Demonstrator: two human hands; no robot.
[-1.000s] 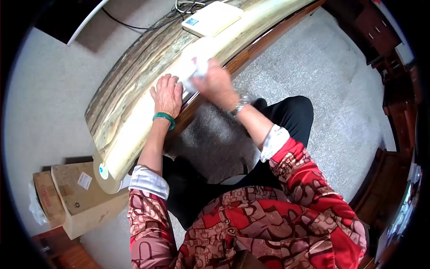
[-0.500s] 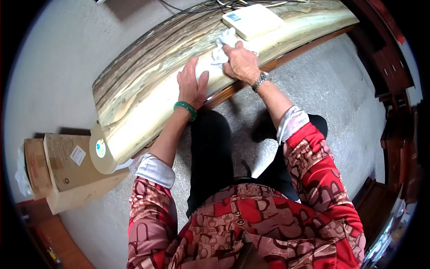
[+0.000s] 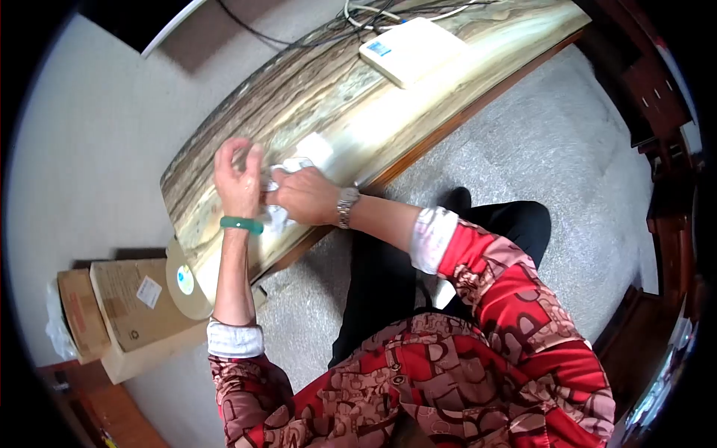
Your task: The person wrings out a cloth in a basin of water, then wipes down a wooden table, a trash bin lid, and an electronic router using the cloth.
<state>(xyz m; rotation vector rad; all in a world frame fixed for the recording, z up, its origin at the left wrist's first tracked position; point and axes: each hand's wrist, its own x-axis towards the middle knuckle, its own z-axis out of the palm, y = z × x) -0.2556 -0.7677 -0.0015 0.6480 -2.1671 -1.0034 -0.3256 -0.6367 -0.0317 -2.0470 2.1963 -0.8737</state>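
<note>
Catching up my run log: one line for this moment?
Right hand: holding white cloth over marbled tabletop | left hand: fingers curled, beside cloth

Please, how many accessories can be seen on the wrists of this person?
2: a green bangle on the left wrist, and a metal-band wristwatch on the right wrist. Anything under the rolled-up cuffs would be hidden.

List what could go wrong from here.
The right hand, with the white cloth, is close beside the left hand: they could bump. A wipe toward the flat white box might nudge it or snag the cables beside it. The green bangle could knock the tabletop.
</note>
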